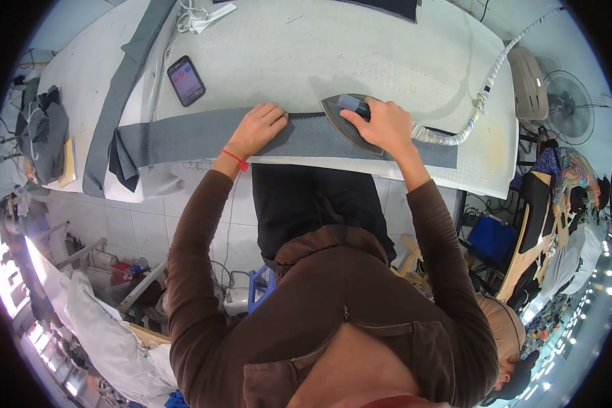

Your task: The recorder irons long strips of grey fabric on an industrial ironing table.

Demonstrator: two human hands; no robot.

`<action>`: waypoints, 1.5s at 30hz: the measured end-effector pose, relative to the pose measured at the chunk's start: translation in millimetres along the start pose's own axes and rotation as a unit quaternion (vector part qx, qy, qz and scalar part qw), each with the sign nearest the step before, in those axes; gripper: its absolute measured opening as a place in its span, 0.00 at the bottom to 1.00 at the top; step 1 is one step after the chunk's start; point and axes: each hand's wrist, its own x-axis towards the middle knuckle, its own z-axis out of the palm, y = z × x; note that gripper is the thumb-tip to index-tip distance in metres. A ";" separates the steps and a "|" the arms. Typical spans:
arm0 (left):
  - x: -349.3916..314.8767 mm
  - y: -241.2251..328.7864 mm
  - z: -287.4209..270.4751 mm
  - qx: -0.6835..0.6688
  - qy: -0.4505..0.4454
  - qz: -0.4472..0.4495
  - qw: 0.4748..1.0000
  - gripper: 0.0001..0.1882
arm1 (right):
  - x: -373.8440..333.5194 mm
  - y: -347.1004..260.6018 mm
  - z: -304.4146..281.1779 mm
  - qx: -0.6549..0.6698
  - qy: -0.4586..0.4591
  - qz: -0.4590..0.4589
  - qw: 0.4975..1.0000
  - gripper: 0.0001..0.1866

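A long grey fabric strip [183,139] lies along the near edge of the white padded table. My right hand [385,126] is wrapped round the handle of a clothes iron [338,117], whose soleplate rests on the strip with its tip pointing to the far left. A wrapped hose [436,137] runs from the iron's back up to the far right. On the strip, left of the iron, my left hand [260,128] presses down near the dark far edge. Its fingers are bent together; whether they pinch the fabric is hidden.
A phone [185,81] lies on the table [272,61] beyond the strip. Another grey strip [126,95] crosses the left side and hangs over the near edge. White cords [194,17] lie at the far left. A fan [568,105] stands at right, and another person [503,326] is behind me.
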 end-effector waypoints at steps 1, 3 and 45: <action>-1.5 -1.0 -0.6 0.001 0.000 -0.001 1.000 0.14 | 2.0 4.7 -0.7 -0.002 0.002 0.008 1.000 0.39; -1.9 -1.9 0.5 0.002 0.004 -0.008 1.000 0.14 | 6.3 18.2 -2.2 -0.007 -0.001 0.032 0.999 0.40; 7.6 29.5 29.1 -0.069 0.139 -0.315 0.936 0.10 | -108.7 275.7 81.4 0.119 0.235 0.385 0.884 0.27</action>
